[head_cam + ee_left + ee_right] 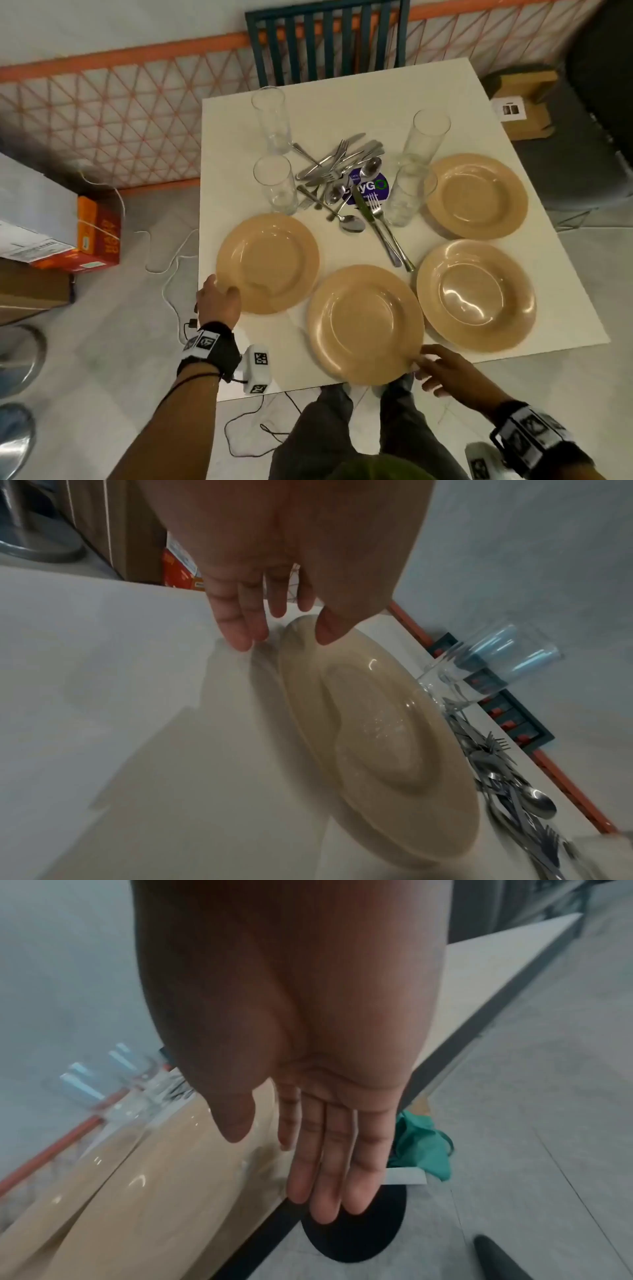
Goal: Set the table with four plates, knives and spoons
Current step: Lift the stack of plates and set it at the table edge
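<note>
Four tan plates lie on the white table (342, 102): one at the left (270, 262), one at the near middle (364, 323) overhanging the front edge, and two on the right (476, 296) (474, 195). My left hand (221, 291) (284, 641) is at the left plate's (369, 737) near rim, thumb on the rim, straight fingers on the table beside it. My right hand (424, 363) (287, 1172) is at the near plate's (154, 1191) right rim, fingers straight below the overhang, thumb above. A pile of knives, forks and spoons (342, 174) lies mid-table.
Several tall glasses (270, 118) (275, 185) (430, 137) (409, 195) stand around the cutlery. A knife and fork (380, 226) and a spoon (349, 222) lie loose toward the plates. A dark chair (325, 41) stands at the far side. Boxes (99, 233) and cables (171, 274) are on the floor to the left.
</note>
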